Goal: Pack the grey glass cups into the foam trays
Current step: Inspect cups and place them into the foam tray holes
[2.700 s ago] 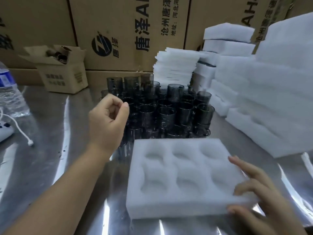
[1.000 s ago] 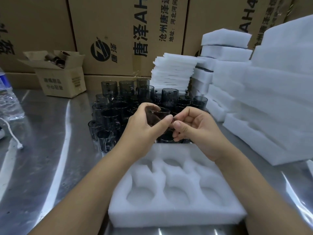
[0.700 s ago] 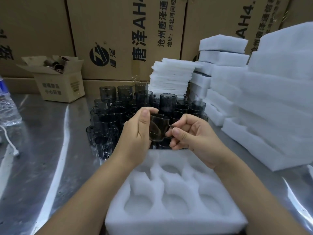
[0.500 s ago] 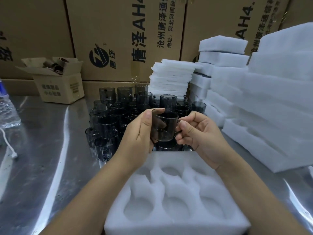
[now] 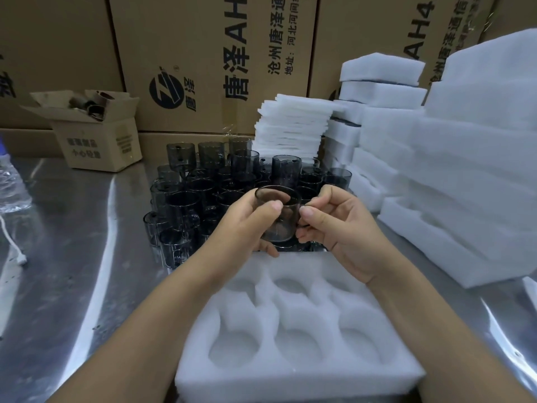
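Above the far edge of the foam tray (image 5: 299,379) I hold one grey glass cup (image 5: 279,219) upright, mouth up, clear of the foam. My left hand (image 5: 244,231) is curled round its left side, with the thumb pressed on the near wall and the fingers behind the glass. My right hand (image 5: 343,231) pinches the cup's right side, thumb and forefinger closed about the small handle there; the other fingers are tucked in loosely.

The tray lies on the shiny metal worktop (image 5: 72,257) just in front of me, under my forearms. It has six round pockets in two rows of three. Just beyond it stands the crowd of grey cups (image 5: 200,181), packed close, a few stacked a level higher at the back.

To my right sits a heap of thick white foam trays (image 5: 465,184) – piled high – and behind the cups a stack of thin foam sheets (image 5: 293,126). A small open cardboard box (image 5: 98,141) stands far left on the worktop, in front of big printed cartons (image 5: 203,53). At the left edge I see a blurred plastic bottle (image 5: 11,184) and a white cord (image 5: 11,242).
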